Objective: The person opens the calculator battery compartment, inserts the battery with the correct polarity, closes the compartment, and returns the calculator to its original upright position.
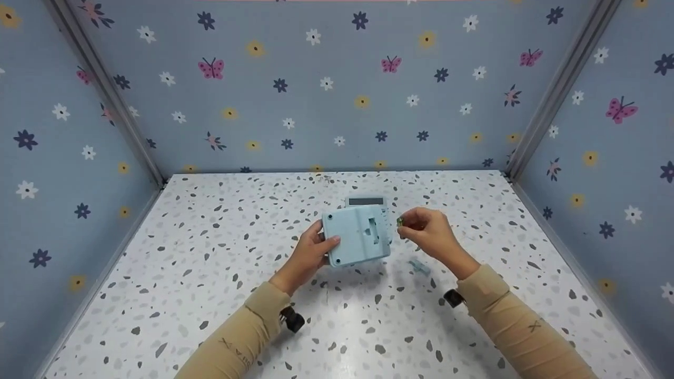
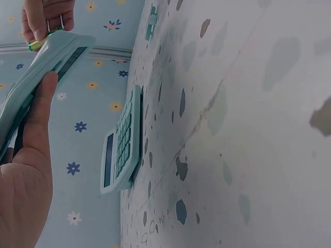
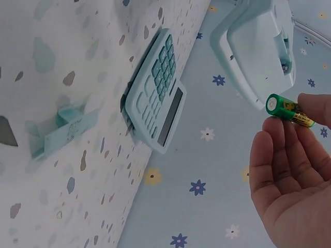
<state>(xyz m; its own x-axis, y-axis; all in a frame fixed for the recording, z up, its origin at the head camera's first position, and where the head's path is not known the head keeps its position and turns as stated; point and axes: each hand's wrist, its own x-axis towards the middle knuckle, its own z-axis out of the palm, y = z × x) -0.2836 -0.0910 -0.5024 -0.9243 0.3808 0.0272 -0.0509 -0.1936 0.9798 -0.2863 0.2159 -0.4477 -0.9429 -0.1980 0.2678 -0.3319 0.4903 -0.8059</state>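
Note:
My left hand (image 1: pixel 306 259) grips a light blue calculator (image 1: pixel 348 238) by its left edge, thumb on the back. The back faces up, with an uncovered battery slot (image 1: pixel 374 230) near its right side. To the right, my right hand (image 1: pixel 433 235) pinches a green and yellow battery (image 3: pixel 287 109) between thumb and fingertips. In the right wrist view the battery is apart from the calculator's casing. A small light blue battery cover (image 3: pixel 68 133) lies on the table, below the right hand in the head view.
A second light blue calculator (image 3: pixel 155 93) lies keys up on the speckled white table (image 1: pixel 221 316), partly hidden behind the held one in the head view. Blue flowered panels (image 1: pixel 326 105) wall the table at the back and both sides.

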